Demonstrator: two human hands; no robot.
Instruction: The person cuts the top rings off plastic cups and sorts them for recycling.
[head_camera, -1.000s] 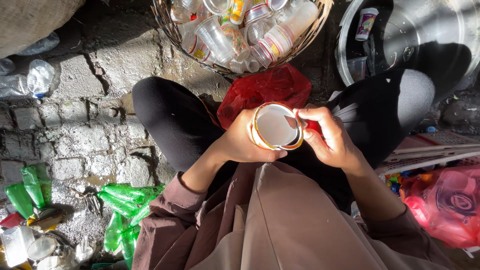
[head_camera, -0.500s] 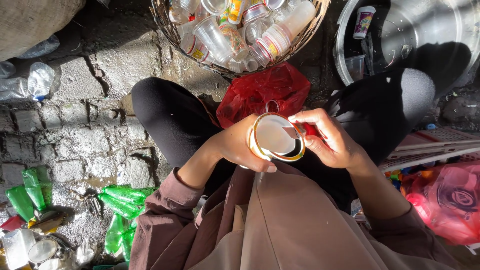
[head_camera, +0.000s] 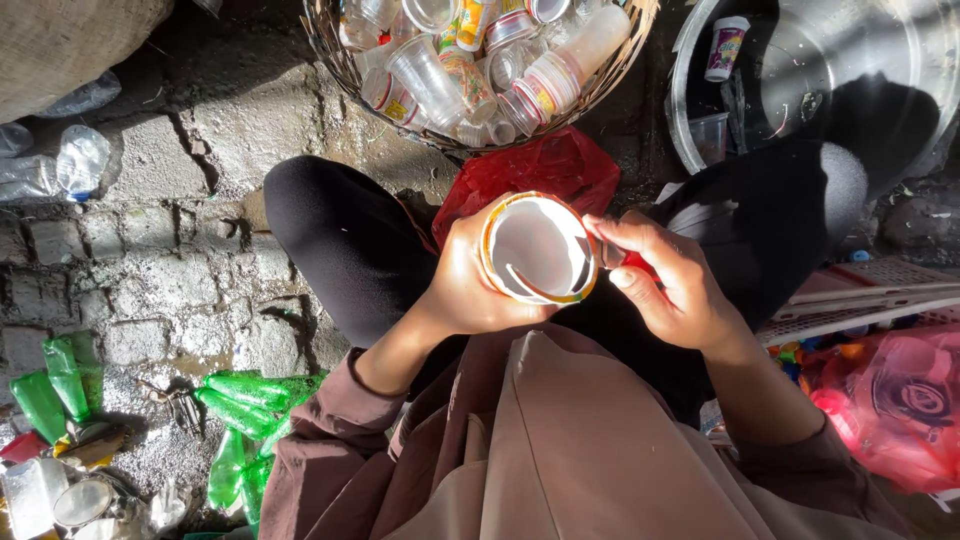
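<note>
- Since the earlier frames, the white cup (head_camera: 538, 248) has turned a little in the grip, its mouth tilted more toward the camera and its orange band looser at the rim.
- Ground is rough cracked stone paving (head_camera: 170, 250), sunlit, outdoors.
- Wicker basket (head_camera: 480, 70) ahead already holds many cups and bottles; crushed green bottles (head_camera: 245, 400) lie left, so sorting looks well underway.
- Left hand (head_camera: 470, 285) wraps the cup, fingers curled round it, above the lap.
- Right hand (head_camera: 670, 280) pinches the rim's band with thumb and forefinger; it seems only partly peeled.
</note>
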